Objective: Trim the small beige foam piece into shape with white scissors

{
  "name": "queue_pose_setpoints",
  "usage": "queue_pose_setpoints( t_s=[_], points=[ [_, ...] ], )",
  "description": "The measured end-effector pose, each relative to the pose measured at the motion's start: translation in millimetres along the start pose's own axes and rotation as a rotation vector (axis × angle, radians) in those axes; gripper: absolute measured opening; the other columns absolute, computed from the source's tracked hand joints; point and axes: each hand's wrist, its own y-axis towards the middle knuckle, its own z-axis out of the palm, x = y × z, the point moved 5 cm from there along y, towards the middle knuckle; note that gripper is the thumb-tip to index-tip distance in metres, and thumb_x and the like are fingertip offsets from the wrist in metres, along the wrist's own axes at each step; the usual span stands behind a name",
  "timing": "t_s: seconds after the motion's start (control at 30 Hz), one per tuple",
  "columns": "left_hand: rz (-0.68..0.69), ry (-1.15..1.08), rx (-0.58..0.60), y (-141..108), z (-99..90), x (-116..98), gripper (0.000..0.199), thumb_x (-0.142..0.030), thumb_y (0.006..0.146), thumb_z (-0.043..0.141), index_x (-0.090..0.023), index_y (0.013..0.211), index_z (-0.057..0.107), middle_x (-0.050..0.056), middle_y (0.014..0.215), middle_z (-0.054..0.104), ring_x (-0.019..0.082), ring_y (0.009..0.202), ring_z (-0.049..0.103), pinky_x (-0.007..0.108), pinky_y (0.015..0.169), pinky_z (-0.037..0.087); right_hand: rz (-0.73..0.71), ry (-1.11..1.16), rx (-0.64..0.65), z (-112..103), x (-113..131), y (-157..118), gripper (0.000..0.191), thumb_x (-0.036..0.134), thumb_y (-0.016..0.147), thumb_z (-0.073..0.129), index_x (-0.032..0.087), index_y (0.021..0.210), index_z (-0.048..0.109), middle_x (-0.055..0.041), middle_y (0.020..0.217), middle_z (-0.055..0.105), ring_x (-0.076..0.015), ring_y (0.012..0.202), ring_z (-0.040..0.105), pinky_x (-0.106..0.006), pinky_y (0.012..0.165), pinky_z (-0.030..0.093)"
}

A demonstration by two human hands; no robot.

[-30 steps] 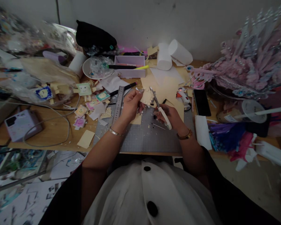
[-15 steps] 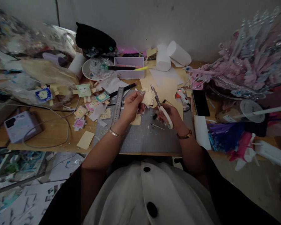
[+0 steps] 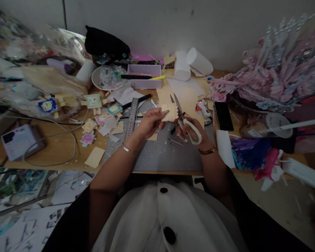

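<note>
Between its thumb and fingers, my left hand (image 3: 152, 121) pinches a small cream card piece (image 3: 169, 112) with a scalloped, bumpy edge. My right hand (image 3: 191, 129) has its fingers through the white handles of a pair of scissors (image 3: 192, 132). Their blades are spread and point away from me, close along the right edge of the card piece; whether they touch it I cannot tell. Below both hands lies a grey cutting mat (image 3: 157, 157) strewn with small scraps. A metal ruler (image 3: 132, 117) lies on the mat to the left of my left hand.
A hot glue gun (image 3: 203, 110) and a black phone (image 3: 224, 116) lie to the right. Small coloured card figures (image 3: 93, 101) cover the left side. At the back stand a lilac box (image 3: 144, 83) and white rolls (image 3: 182, 66); pink beaded decorations (image 3: 275, 73) crowd the right.
The scissor blades have spread apart, and the handles have swung slightly right and down. The card piece has turned and moved a little toward me and to the right in my left hand.
</note>
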Motion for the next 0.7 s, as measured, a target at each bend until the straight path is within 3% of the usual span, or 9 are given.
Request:
queue_pose_setpoints(
  t_s=[0.17,0.3,0.43,0.7],
  points=[
    [-0.039,-0.112,0.065,2,0.1,3,0.029,-0.039,0.069,0.079,-0.02,0.067,0.057,-0.007,0.037,0.038,0.006,0.032,0.031,0.022,0.036,0.022,0.025,-0.035,0.025,-2,2,1,0.064,0.077,0.074,0.075,0.018,0.098,0.067,0.0016,0.065,0.061,-0.0092,0.047,0.051,-0.023,0.042,0.044],
    [-0.056,-0.136,0.101,2,2.3,5,0.032,-0.041,0.069,0.083,-0.018,0.07,0.06,-0.007,0.039,0.044,0.005,0.031,0.033,0.021,0.034,0.021,0.012,-0.039,0.017,-4,2,3,0.062,0.075,0.074,0.077,0.018,0.097,0.067,0.0021,0.064,0.06,-0.0087,0.046,0.051,-0.022,0.042,0.043],
    [-0.068,-0.031,0.086,0,4.4,7,0.036,-0.045,0.072,0.085,-0.017,0.071,0.062,-0.003,0.044,0.054,0.006,0.033,0.041,0.022,0.034,0.024,-0.008,-0.062,-0.017,-5,-1,4,0.064,0.077,0.075,0.075,0.017,0.096,0.066,0.0022,0.064,0.058,-0.0088,0.047,0.049,-0.023,0.043,0.044],
    [-0.057,0.179,0.132,-2,8.0,15,0.054,-0.065,0.068,0.083,-0.016,0.059,0.063,-0.001,0.042,0.055,0.006,0.036,0.042,0.021,0.038,0.024,-0.04,-0.044,-0.023,2,0,3,0.058,0.075,0.078,0.073,0.02,0.083,0.056,0.0022,0.062,0.057,-0.0092,0.046,0.05,-0.024,0.042,0.041]
  ],
)
